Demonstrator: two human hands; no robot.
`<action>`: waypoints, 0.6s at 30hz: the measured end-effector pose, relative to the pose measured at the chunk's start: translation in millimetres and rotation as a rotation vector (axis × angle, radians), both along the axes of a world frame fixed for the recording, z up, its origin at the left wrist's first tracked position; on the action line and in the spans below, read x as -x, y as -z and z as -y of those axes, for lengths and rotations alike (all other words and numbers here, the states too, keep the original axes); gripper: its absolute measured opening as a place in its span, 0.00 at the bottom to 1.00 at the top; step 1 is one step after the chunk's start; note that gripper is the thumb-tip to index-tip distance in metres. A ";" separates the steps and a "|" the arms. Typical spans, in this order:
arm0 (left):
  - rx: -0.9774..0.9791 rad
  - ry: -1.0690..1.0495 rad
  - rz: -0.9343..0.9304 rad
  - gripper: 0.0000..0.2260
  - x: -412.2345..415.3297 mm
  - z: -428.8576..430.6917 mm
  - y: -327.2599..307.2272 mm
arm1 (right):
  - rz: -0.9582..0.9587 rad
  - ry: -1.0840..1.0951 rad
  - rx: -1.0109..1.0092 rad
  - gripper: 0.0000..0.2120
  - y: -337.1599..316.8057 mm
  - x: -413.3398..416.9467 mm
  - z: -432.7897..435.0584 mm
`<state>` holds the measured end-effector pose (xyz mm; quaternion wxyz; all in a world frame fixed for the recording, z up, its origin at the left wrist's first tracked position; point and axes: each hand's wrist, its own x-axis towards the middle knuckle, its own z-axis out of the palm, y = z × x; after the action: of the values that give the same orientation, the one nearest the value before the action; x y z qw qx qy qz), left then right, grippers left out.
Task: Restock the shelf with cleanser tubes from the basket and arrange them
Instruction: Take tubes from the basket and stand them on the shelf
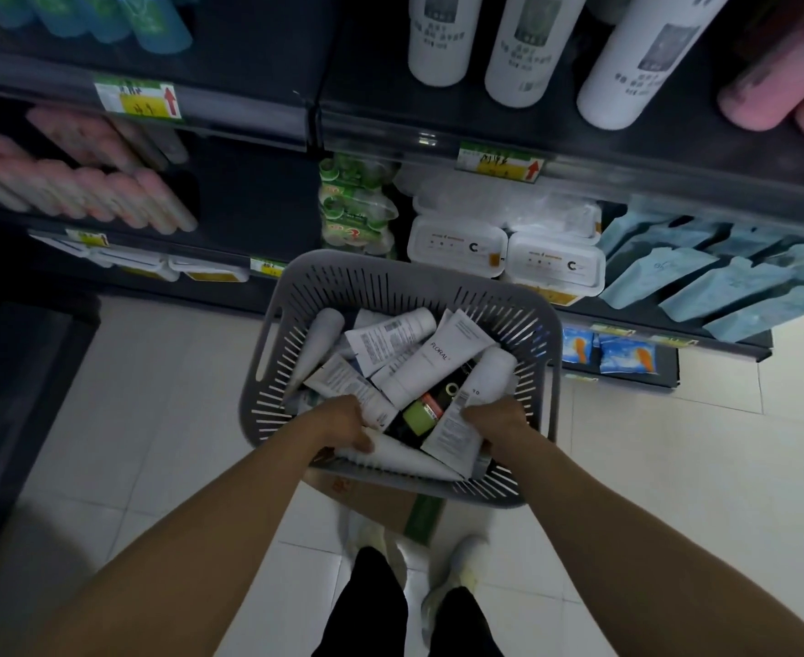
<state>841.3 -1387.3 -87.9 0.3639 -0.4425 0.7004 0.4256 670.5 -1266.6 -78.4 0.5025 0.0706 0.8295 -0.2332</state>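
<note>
Dark shelving (257,192) fills the upper part of the view, above a pale tiled floor (153,419). It carries white bottles (518,49) on the top right tier. Pink bottles (106,192) lie on the left middle tier. White lidded boxes (456,246) and pale blue pouches (703,277) sit lower right.

A grey slotted basket (267,362) stands in front of the shelving, resting on a cardboard box (366,500). It holds a loose heap of white cleanser tubes (390,334) lying crosswise over one another. A tube marked FLORAL (433,362) lies on top at centre. A green-capped item (416,414) and a dark item (452,388) show beneath the heap.

Both hands are inside the basket at its near side.

- **Right hand** (494,422): the fingers are curled round a white barcode tube (466,405). Its cap end points away from the person.
- **Left hand** (343,422): the fingers are curled, with the thumb lying over a white tube along the near wall (409,459), gripping it.

No cleanser tube from the basket is on the shelving.
</note>
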 end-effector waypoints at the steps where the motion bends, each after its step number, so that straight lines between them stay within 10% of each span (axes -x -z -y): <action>1: 0.001 0.055 -0.005 0.25 -3.2 0.9 -1.3 | 0.018 0.008 0.023 0.22 -1.6 0.1 2.4; 9: 0.336 0.630 -0.136 0.24 4.1 -14.7 -2.4 | -0.068 0.210 0.292 0.38 -14.4 4.1 7.7; 18: 0.173 0.636 -0.251 0.25 13.7 -15.2 -5.3 | 0.114 0.305 0.348 0.13 -35.6 17.7 14.4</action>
<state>827.7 -1372.1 -82.5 0.3504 -0.1759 0.8759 0.2810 652.8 -1281.0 -42.8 0.5121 0.1202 0.7269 -0.4416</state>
